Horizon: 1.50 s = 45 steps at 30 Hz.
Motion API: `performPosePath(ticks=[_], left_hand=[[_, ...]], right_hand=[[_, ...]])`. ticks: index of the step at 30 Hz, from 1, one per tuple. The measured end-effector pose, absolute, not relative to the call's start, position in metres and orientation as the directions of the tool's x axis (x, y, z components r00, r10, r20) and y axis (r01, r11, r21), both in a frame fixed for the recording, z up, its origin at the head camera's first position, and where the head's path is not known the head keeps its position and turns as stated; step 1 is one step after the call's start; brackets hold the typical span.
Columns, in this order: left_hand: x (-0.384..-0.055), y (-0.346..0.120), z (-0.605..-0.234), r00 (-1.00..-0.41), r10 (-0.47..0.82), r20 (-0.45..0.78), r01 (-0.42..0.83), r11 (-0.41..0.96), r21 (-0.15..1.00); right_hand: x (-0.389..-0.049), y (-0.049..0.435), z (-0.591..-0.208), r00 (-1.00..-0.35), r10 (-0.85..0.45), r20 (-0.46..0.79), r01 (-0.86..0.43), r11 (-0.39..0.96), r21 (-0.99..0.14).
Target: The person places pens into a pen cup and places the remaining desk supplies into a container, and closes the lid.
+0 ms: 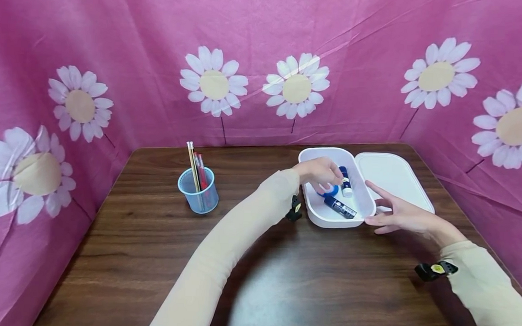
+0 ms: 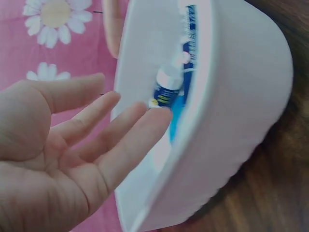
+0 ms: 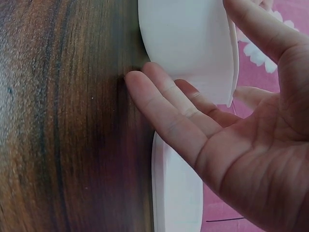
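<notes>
A white plastic box [image 1: 334, 223] stands at the back right. Over its left part hangs my left hand [image 1: 321, 172], fingers loosely extended; in the left wrist view nothing lies in the palm [image 2: 53, 183]. Inside the box are a dark blue tube with a white end [image 1: 345, 181], like a glue stick, a second dark blue tube [image 1: 340, 207] with a printed label, and a round blue item [image 1: 331, 191] partly hidden under my left fingers. My right hand [image 1: 396, 213] is at the box's right side, fingers spread, with fingertips right at the rim and wall [image 3: 190, 38].
A white lid [image 1: 393, 176] lies flat on the table right of the box, partly behind my right hand. Farther left, a light blue mesh cup [image 1: 201, 199] holds several pencils or sticks [image 1: 193, 167]. Pink flowered cloth [image 1: 254, 119] surrounds the brown wooden table [image 1: 152, 246].
</notes>
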<state>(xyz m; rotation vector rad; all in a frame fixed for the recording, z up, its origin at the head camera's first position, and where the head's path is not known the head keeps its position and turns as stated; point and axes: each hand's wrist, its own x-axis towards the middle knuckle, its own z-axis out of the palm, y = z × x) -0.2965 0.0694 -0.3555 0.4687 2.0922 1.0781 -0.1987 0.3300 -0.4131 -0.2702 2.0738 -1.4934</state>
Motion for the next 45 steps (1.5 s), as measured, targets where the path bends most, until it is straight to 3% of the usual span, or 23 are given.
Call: performPosePath(ticks=[4,8,11,14,18,27,39,45], left_hand=[[-0.292,0.062,-0.347,-0.739,0.615,-0.274,0.177,0.57,0.803],[-0.288,0.044,-0.349,-0.746,0.665,-0.046,0.366,0.467,0.805],[-0.283,0.028,-0.358,-0.769,0.632,0.093,0.428,0.401,0.81],[-0.275,0.011,-0.372,-0.823,0.547,0.153,0.412,0.39,0.823],[-0.267,-0.005,-0.389,-0.851,0.498,0.166,0.406,0.423,0.81],[-0.257,-0.02,-0.415,-0.829,0.556,0.054,0.351,0.443,0.825],[-0.256,-0.022,-0.431,-0.824,0.565,-0.048,0.081,0.202,0.976],[-0.257,-0.019,-0.429,-0.81,0.583,-0.062,0.044,0.165,0.985]], right_hand=[[-0.198,0.331,-0.413,-0.818,-0.478,-0.32,0.16,0.345,-0.925],[-0.197,0.331,-0.412,-0.82,-0.471,-0.325,0.164,0.351,-0.922],[-0.198,0.331,-0.411,-0.821,-0.468,-0.326,0.163,0.354,-0.921],[-0.198,0.331,-0.412,-0.823,-0.468,-0.322,0.161,0.351,-0.922],[-0.199,0.333,-0.414,-0.828,-0.462,-0.318,0.156,0.354,-0.922],[-0.198,0.333,-0.418,-0.83,-0.47,-0.302,0.146,0.339,-0.929],[-0.198,0.329,-0.422,-0.816,-0.487,-0.313,0.161,0.329,-0.93],[-0.197,0.33,-0.418,-0.817,-0.49,-0.303,0.154,0.321,-0.935]])
